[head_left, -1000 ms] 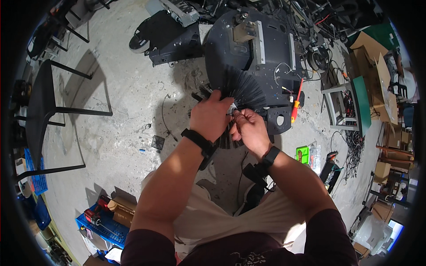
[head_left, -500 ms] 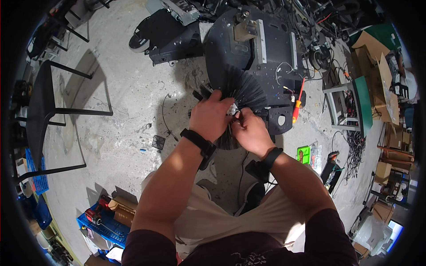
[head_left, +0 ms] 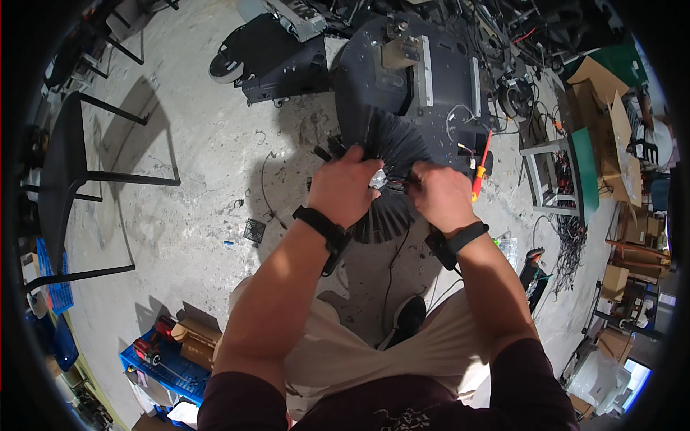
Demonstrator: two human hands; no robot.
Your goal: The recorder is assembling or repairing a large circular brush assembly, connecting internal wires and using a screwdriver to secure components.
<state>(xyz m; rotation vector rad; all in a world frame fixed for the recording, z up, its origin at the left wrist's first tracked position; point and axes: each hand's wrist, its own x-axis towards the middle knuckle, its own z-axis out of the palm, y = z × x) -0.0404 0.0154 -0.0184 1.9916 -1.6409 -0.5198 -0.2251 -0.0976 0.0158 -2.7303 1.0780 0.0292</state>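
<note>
A round brush with long black bristles (head_left: 392, 140) is in front of me, beside a large dark machine base (head_left: 451, 86). At the brush's centre sits a small silvery hub part (head_left: 379, 179). My left hand (head_left: 342, 187) is closed round the brush's middle, its thumb and forefinger against that hub. Thin wires (head_left: 397, 183) run from the hub to my right hand (head_left: 442, 194), whose fingers are pinched on them over the bristles' right side. The fingertips partly hide the wire ends. Just right of this hand, a red-and-yellow screwdriver (head_left: 479, 179) rests by the base.
A black chair (head_left: 63, 179) stands at the left. Lower left is a blue crate (head_left: 172, 370) with a red power tool (head_left: 149, 350). A green-topped frame (head_left: 586, 172), cardboard boxes (head_left: 614, 144) and tangled cables (head_left: 571, 251) line the right. A black cable (head_left: 392, 276) crosses the floor near my shoe.
My right hand has moved right, away from the hub, drawing the thin wires out between both hands. My left hand has stayed on the brush's middle.
</note>
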